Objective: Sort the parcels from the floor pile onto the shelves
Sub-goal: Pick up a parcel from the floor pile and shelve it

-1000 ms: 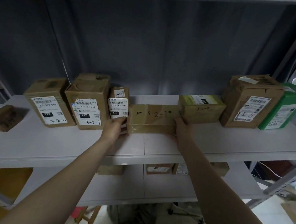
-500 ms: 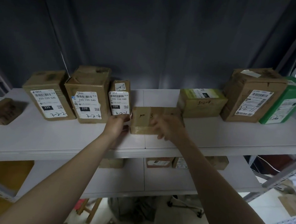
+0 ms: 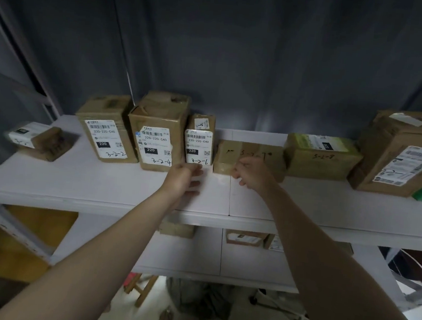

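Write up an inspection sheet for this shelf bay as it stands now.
Surface: white shelf, two boards meeting at a seam.
Job's things: parcel 3-2-7 lies flat between parcel 3-2-6 and parcel 3-2-8; parcel 3-2-2 and parcel 3-2-4 stand upright further left.
Clutter: small box lying skewed at the left end.
Grippers: left hand open in front of parcel 3-2-6; right hand curled before parcel 3-2-7, contact unclear.
Cables: white cable, lower right.
Surroundings: lower shelf with parcels; wooden stool on the floor.
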The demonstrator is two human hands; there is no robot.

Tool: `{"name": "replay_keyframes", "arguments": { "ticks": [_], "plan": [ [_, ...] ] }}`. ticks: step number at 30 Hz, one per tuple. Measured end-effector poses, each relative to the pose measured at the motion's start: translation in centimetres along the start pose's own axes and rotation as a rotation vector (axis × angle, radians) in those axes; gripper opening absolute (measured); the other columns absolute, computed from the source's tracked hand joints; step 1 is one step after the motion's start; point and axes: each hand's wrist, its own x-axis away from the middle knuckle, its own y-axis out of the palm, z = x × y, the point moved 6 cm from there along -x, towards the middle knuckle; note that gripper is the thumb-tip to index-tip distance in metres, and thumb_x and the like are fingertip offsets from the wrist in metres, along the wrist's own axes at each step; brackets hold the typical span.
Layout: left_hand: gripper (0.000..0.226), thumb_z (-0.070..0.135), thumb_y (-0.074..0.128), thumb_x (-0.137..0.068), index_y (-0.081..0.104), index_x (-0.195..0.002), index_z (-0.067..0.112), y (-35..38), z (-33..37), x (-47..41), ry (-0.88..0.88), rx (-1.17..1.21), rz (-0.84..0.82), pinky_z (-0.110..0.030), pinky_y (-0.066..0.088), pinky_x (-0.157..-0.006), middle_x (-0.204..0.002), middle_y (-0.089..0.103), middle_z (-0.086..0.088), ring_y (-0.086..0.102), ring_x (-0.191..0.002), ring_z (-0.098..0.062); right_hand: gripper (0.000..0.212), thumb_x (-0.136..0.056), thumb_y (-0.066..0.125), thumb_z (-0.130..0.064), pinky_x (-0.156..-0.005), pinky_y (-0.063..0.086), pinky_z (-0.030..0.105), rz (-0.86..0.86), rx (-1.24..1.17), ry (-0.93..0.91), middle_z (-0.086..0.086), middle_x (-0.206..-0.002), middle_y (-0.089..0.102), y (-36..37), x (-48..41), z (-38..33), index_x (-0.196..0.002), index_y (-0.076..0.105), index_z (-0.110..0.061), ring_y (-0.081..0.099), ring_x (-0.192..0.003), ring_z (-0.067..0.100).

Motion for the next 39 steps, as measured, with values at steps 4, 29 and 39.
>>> {"name": "replay_keyframes", "arguments": {
  "ticks": [4, 29, 39],
  "plan": [
    [0.017, 0.019, 0.047, -0.105, 0.064, -0.104, 0.013, -0.2, 0.1, 0.4, -0.009, 0.001, -0.039, -0.040, 0.056, -0.073, -0.079, 0.077, 0.000, 0.066, -0.088, -0.031, 0.030, -0.101, 0.058, -0.023, -0.069, 0.044, 0.030, -0.014, 0.087, -0.019, 0.017, -0.087, 0.072, 1.0, -0.4, -0.6, -0.092, 0.074, 0.001, 0.060, -0.075, 0.023],
    [0.020, 0.021, 0.057, -0.102, 0.066, -0.115, 0.009, 13.3, -21.3, 17.1, -0.250, -0.541, -0.987, -0.041, 0.057, -0.082, -0.101, 0.071, -0.008, 0.069, -0.087, -0.025, 0.025, -0.105, 0.052, -0.029, -0.054, 0.052, 0.028, 0.914, -0.814, 0.851, 0.008, -0.087, 0.072, 3.2, 45.1, 21.5, -0.098, 0.070, -0.013, 0.063, -0.060, 0.024],
    [0.006, 0.019, 0.059, -0.100, 0.064, -0.101, 0.015, 16.8, -46.4, 24.5, -0.512, -0.847, -1.018, -0.031, 0.050, -0.059, -0.087, 0.071, -0.004, 0.066, -0.068, -0.021, 0.024, -0.102, 0.059, -0.028, -0.067, 0.055, 0.034, 0.925, -0.921, 1.308, 0.008, -0.102, 0.070, 16.0, 62.7, 40.6, -0.118, 0.068, -0.012, 0.064, -0.077, 0.025]
  ]
}}
